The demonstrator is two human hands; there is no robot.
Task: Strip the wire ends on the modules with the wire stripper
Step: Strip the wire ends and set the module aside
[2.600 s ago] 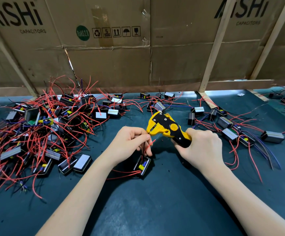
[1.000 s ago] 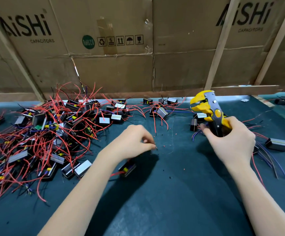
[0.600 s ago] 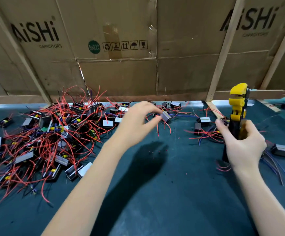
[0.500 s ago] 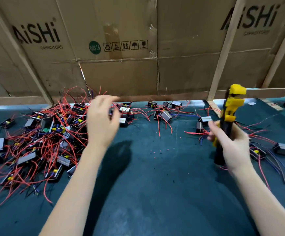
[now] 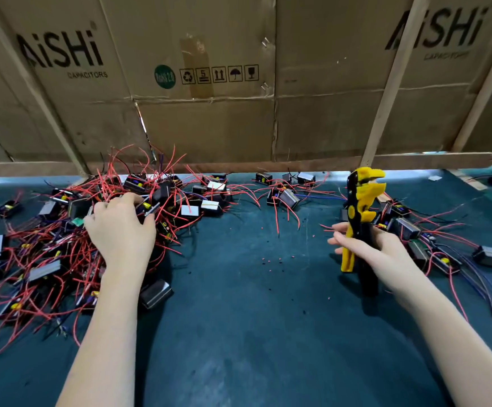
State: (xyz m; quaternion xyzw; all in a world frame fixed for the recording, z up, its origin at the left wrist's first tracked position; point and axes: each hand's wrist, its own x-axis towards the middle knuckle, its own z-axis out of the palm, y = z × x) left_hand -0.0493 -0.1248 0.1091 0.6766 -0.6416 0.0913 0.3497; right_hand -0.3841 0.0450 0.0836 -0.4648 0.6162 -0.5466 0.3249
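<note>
A big heap of small black modules [image 5: 48,248] with red wires covers the left of the dark green mat [image 5: 239,333]. My left hand [image 5: 121,230] reaches into that heap, with fingers and thumb curled round one black module [image 5: 148,207] near its top. Off to the right, my right hand [image 5: 377,251] grips the handles of the yellow and black wire stripper [image 5: 359,207]. The tool stands upright above the mat with its jaws pointing up and no wire in them.
More modules [image 5: 409,227] with red and blue wires lie right of the stripper, and a few modules [image 5: 286,198] sit at the back centre. Tiny insulation scraps [image 5: 271,261] dot the mat. A cardboard wall [image 5: 209,98] with wooden slats [image 5: 391,80] closes the far edge.
My left hand let go of the module it held at the centre, swung up and left, and dropped into the heap. My right hand carried the stripper to the right and stood it upright.
</note>
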